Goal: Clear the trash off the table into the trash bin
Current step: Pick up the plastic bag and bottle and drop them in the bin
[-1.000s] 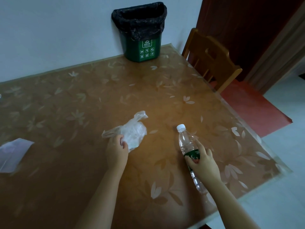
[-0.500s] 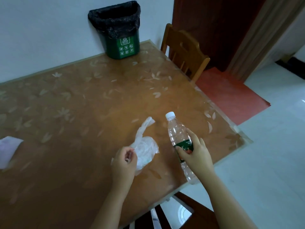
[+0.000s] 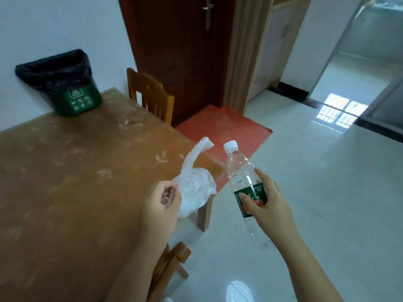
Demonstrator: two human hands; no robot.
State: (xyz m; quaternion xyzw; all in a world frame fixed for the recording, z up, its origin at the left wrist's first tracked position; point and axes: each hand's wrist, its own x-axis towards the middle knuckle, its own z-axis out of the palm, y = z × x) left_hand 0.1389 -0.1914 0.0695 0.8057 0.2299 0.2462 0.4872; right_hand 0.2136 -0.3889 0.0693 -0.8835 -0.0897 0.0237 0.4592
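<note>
With your left hand [image 3: 162, 201] pinching the plastic bag [image 3: 194, 188] and your right hand [image 3: 268, 205] fingers [image 3: 262, 177] wrapped round the bottle [image 3: 242, 171], both well short of the trash bin [image 3: 63, 83] on the desk [image 3: 65, 192], that light pinch could drop the bag early

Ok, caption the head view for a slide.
Left hand grips plastic bag, right hand grips water bottle; trash bin stands on table.

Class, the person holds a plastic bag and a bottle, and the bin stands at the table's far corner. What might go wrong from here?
1. The left hand grips only part of the plastic bag, so it may slip free.
2. The right hand holds the bottle out over the floor, so a slip would likely drop it there.
3. The trash bin stands far off, so a throw could miss.
</note>
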